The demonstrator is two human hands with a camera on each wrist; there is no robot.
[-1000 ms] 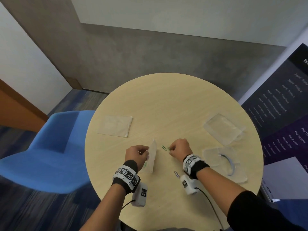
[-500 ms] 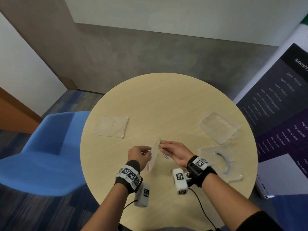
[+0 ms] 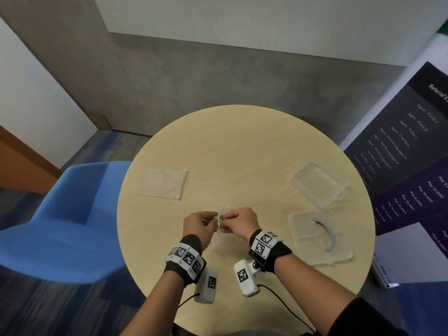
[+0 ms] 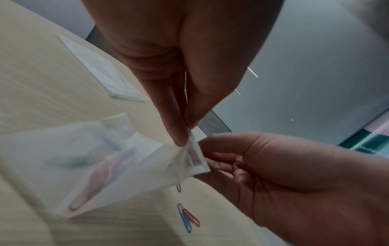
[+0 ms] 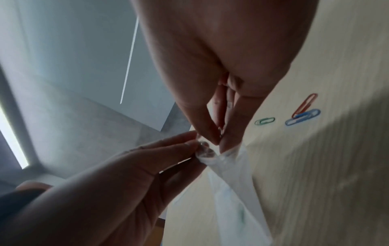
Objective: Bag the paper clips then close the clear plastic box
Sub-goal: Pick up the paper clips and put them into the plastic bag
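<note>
My left hand [image 3: 211,221] pinches the rim of a small clear bag [image 3: 216,239] and holds it up over the round table [image 3: 242,141]. My right hand [image 3: 229,216] pinches a green paper clip [image 3: 221,217] at the bag's mouth. In the left wrist view the bag [image 4: 105,166] holds a green and a red clip. A green clip [image 5: 264,121], a blue clip [image 5: 303,119] and a red clip [image 5: 305,104] lie loose on the table under my hands. The clear plastic box [image 3: 300,241] stands open at the right, with its lid [image 3: 317,184] lying apart behind it.
A flat stack of clear bags [image 3: 162,183] lies at the table's left. A curved grey piece [image 3: 327,235] sits in the box. A blue chair [image 3: 60,226] stands to the left, and a dark banner [image 3: 412,154] to the right.
My right hand picked a green clip off the table and carried it left to the bag's mouth. The left hand kept hold of the bag and raised it a little.
</note>
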